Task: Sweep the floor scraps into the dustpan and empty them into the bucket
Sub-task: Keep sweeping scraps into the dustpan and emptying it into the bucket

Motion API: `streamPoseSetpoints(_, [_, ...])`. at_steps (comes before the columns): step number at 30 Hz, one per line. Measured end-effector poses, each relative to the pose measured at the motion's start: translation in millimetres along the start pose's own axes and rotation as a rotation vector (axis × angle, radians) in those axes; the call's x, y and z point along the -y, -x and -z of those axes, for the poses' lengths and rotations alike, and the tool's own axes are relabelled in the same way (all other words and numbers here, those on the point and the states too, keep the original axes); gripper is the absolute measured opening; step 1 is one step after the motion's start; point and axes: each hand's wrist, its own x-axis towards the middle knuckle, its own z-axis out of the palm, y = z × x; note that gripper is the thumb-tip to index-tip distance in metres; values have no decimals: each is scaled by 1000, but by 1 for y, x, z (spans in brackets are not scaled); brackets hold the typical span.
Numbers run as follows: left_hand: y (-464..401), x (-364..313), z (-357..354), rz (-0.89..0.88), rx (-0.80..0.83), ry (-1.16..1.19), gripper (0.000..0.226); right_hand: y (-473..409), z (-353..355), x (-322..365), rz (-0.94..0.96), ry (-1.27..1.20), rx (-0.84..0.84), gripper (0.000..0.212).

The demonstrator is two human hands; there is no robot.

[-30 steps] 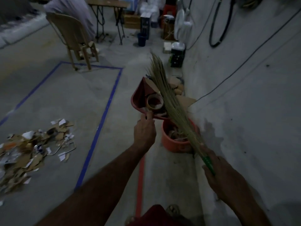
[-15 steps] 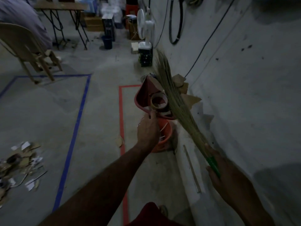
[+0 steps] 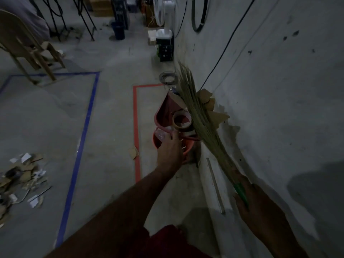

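Over by the wall, the red dustpan point(image 3: 168, 110) is now held right above the orange bucket point(image 3: 158, 141), closer than a second ago, when the bucket sat lower and off to the side. Left hand point(image 3: 170, 152) fingers are curled around the pan's handle; right hand point(image 3: 258, 207) is clenched on the broom point(image 3: 199, 118) by its green grip. Tape roll point(image 3: 181, 120) and cardboard are kept pinned in the pan by the bristles, so dumping looks imminent. A scrap pile point(image 3: 20, 175) is left on the floor.

A red dustpan point(image 3: 165, 112) hung tilted over the orange bucket point(image 3: 188, 146), carrying cardboard bits and a tape roll point(image 3: 181, 120). A straw broom point(image 3: 201, 123) lay across it. More scraps point(image 3: 20, 175) littered the floor at left.
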Motion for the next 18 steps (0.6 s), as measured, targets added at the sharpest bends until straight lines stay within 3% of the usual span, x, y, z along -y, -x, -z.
streamPoseSetpoints(10, [-49, 82, -64, 102, 133, -51, 45, -59, -51, 14, -82, 10, 159, 71])
streamPoseSetpoints(12, [-68, 104, -78, 126, 179, -75, 45, -78, -73, 16, -107, 3, 172, 79])
streamPoseSetpoints(14, [-89, 126, -89, 149, 232, -89, 47, -103, -98, 19, -150, 19, 295, 93])
streamPoseSetpoints(18, [-136, 173, -120, 178, 335, -161, 55, -156, -150, 22, -146, 11, 381, 80])
